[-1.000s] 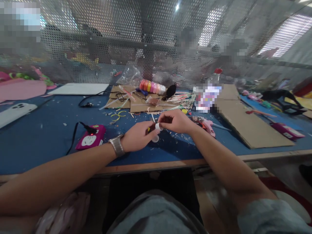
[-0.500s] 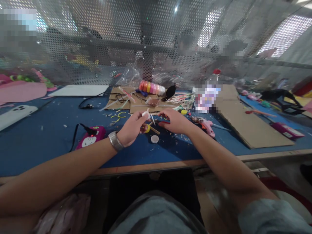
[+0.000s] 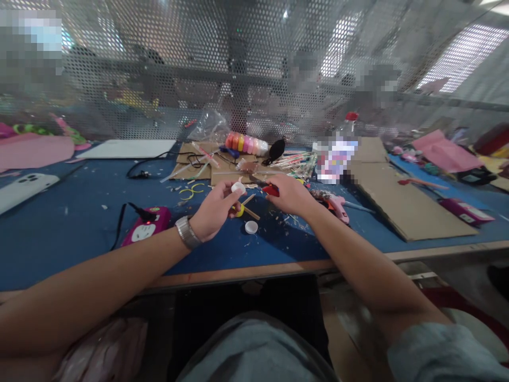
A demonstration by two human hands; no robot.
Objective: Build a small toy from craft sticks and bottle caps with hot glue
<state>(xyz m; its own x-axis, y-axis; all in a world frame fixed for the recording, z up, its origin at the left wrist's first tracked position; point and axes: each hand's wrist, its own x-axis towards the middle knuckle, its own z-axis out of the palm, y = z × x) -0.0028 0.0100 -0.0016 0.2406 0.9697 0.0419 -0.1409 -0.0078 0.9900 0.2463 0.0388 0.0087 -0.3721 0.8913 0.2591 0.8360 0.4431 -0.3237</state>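
Observation:
Between the thumb and fingers of my left hand (image 3: 217, 208) is a small white round cap (image 3: 238, 188), held above the table. My right hand (image 3: 292, 194) is closed around a tool with a red handle (image 3: 271, 190); its narrow dark end points left toward the cap, and its exact kind is unclear. A yellow cap (image 3: 239, 210) shows beside the lower fingers of my left hand, with thin wooden sticks (image 3: 251, 213) beside it. On the blue table below lies another white cap (image 3: 251, 227).
A pink glue gun (image 3: 339, 208) lies right of my right hand, near a cardboard sheet (image 3: 413, 209). Behind my hands are straws (image 3: 296, 163), a row of coloured tubs (image 3: 245, 144) and a bottle (image 3: 336, 159). A purple power socket (image 3: 147, 225) and a phone (image 3: 27, 190) sit left.
The red-handled tool has come into clearer view, its dark end turned toward the cap. A white strip between my hands is no longer visible. A pink sheet has appeared at the back right.

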